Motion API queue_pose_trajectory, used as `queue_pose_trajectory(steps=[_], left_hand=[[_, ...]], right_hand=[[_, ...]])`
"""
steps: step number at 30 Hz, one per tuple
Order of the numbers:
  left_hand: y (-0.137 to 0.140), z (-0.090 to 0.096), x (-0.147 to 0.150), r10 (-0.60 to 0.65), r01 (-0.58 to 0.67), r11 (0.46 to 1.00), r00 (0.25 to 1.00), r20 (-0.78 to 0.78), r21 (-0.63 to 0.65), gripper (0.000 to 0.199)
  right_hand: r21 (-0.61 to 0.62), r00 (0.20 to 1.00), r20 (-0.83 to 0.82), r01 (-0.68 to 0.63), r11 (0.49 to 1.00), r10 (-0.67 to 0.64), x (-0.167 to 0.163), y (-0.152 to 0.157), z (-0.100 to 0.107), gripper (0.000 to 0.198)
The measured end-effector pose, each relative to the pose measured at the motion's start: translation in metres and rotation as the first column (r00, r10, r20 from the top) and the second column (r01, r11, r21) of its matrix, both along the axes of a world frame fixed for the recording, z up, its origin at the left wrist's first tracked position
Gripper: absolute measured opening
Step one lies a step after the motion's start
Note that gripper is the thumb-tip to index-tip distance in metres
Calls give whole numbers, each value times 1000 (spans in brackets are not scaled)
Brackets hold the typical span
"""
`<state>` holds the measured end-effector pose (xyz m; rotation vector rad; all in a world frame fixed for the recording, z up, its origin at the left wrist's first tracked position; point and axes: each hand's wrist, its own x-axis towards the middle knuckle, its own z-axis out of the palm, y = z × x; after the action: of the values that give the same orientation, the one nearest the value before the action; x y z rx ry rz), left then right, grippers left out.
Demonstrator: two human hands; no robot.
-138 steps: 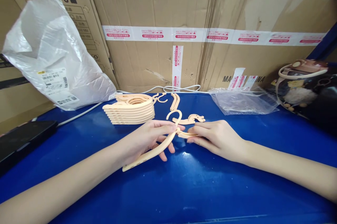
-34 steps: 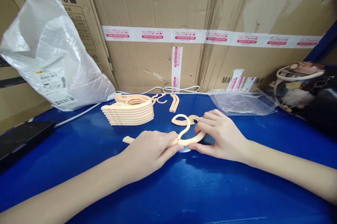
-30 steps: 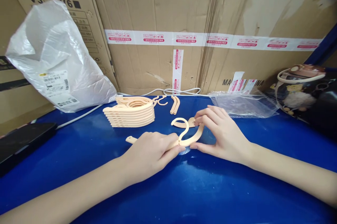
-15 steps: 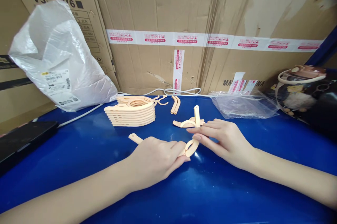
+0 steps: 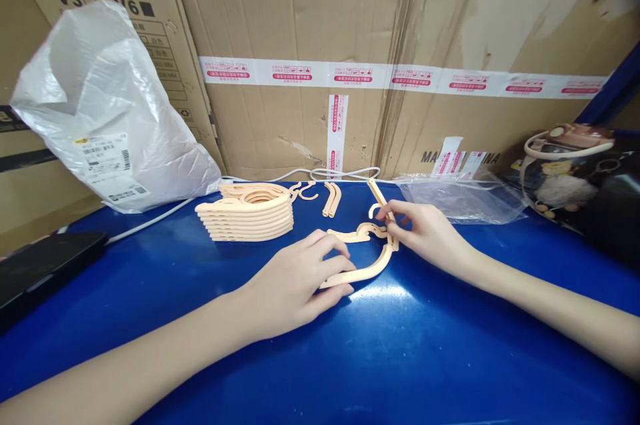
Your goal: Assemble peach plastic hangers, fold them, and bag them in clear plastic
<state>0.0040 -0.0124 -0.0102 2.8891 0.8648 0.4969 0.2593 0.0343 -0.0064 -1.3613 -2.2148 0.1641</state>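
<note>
A cream plastic folding hanger (image 5: 373, 270) is stretched between my hands just above the blue table. My left hand (image 5: 305, 278) pinches the end of its curved arm between thumb and fingers. At the other end, my right hand (image 5: 425, 228) grips a second arm, which points up and away; the joint sits below these fingertips. Behind lies a loose curved hanger part (image 5: 350, 236), close to the right fingers and partly overlapped in view. A small hook (image 5: 373, 210) shows beside the right fingertips. To the left stands a stack of folded hangers (image 5: 245, 220) in the same cream plastic.
Two short curved pieces (image 5: 332, 200) and a loose hook (image 5: 308, 192) lie near the back. A clear plastic bag (image 5: 465, 198) and a pouch (image 5: 565, 175) are at right. A white parcel bag (image 5: 115, 112) and a black device (image 5: 50, 272) are at left. Cardboard boxes (image 5: 300, 18) stand behind.
The hanger's arms have spread from a crossed position near the middle. My right hand has moved slightly back and now grips an arm; my left hand has shifted right to the other arm's end.
</note>
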Motion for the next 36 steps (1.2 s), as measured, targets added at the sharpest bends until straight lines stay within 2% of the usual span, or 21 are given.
queue_pose_trajectory(steps=[2,7,10,13,17,21,24,28,31,33,36], left_hand=[[3,-1,-1,11,-11,998,1000,12,-57,32],[7,-6,-2,18,-26,983,999,-48,-182,75],[5,-5,-1,7,-14,985,999,-44,-170,83],[1,-1,-1,25,-31,995,998,-61,-96,79],[-4,5,-2,64,-65,998,990,-126,-1,62],[-5,6,-2,140,-115,985,970,-197,130,38],[-3,4,-3,187,-151,973,960,-209,175,27],[3,-3,-5,198,-183,972,976,-91,146,29],[8,-6,-6,180,-176,981,982,-59,77,31],[12,-8,-5,183,-181,983,981,-64,34,28],[15,-9,-5,193,-193,981,981,-25,-1,26]], right_hand=[[-47,999,-13,-34,998,33,-2,1,-3,22],[-137,956,-179,-257,957,231,-7,-3,-8,23],[-85,942,-141,-317,945,304,-8,-4,-9,24],[-9,949,-23,-313,950,313,-6,-3,-10,26],[11,949,54,-312,950,311,-3,-2,-13,24],[64,966,116,-239,969,230,-3,-2,-14,20],[87,964,199,-196,977,176,-4,-3,-13,19],[186,946,269,-236,954,182,-8,-11,-8,17],[234,912,317,-341,910,260,-11,-21,-4,25],[218,872,374,-413,884,315,-14,-27,-3,31],[154,829,405,-476,866,384,-18,-32,-6,28]])
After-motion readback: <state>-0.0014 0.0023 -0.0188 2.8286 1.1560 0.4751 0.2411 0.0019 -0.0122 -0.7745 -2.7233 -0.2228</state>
